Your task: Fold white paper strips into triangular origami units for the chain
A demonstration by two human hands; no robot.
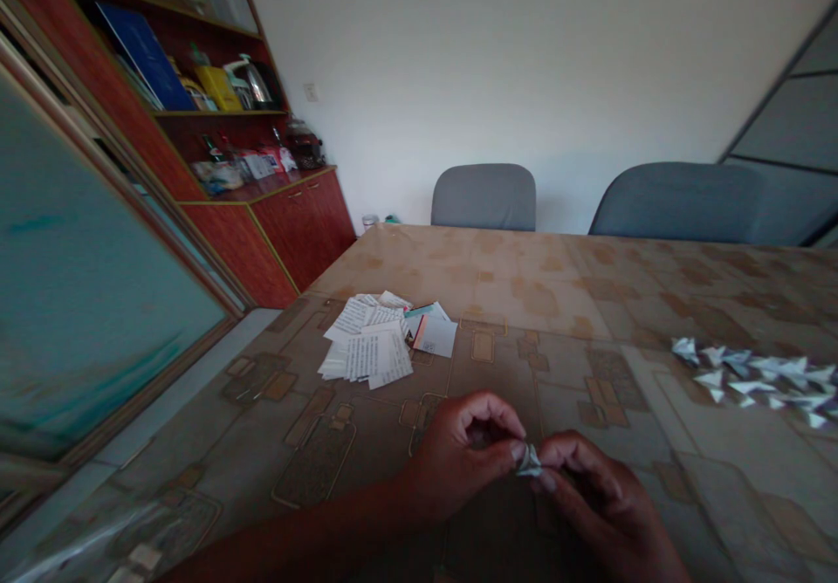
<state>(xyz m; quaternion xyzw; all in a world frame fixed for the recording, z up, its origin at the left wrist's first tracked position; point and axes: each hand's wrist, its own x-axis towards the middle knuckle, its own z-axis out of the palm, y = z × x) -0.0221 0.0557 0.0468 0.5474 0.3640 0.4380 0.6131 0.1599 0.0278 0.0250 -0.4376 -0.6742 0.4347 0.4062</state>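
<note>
A small folded paper piece (529, 461) is held above the near part of the table, pinched from both sides. My left hand (462, 452) grips its left end between thumb and forefinger. On its right end, my right hand (593, 487) closes with thumb and fingertips. The fingertips hide part of the folds. Beyond my left hand lies a loose pile of printed paper slips (376, 343), with a few coloured pieces at its right side. Several similar folded paper pieces (752, 373) stand in rows at the right of the table.
A patterned cloth covers the table (497, 277). Two grey chairs (483, 197) stand at its far edge before a white wall. A red-brown cabinet (301, 234) with filled shelves is at the left, beside a framed glass door (85, 243).
</note>
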